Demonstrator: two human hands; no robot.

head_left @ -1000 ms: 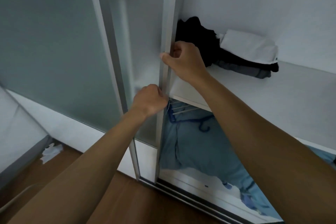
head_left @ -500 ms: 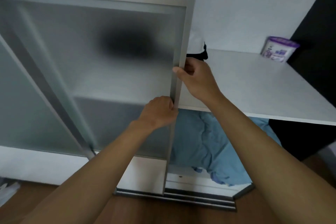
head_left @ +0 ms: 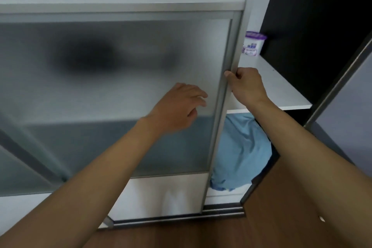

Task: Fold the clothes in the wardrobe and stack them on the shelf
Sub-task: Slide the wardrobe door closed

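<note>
A frosted sliding wardrobe door (head_left: pixel 124 90) covers most of the opening. My right hand (head_left: pixel 246 85) grips the door's metal edge at shelf height. My left hand (head_left: pixel 181 104) hovers in front of the glass with relaxed fingers, holding nothing. A dark blur behind the glass (head_left: pixel 84 56) is the stacked clothes on the white shelf (head_left: pixel 281 88). Blue clothing (head_left: pixel 241 153) hangs below the shelf in the narrow gap still uncovered.
A small white and purple tub (head_left: pixel 252 43) stands at the back of the shelf. A second sliding door (head_left: pixel 346 94) leans in from the right. The floor track (head_left: pixel 221 212) runs along the wooden floor (head_left: pixel 181 233).
The door has slid to the right and now hides the stacked clothes. My left hand has let go of the door edge and opened; my right hand still grips the edge.
</note>
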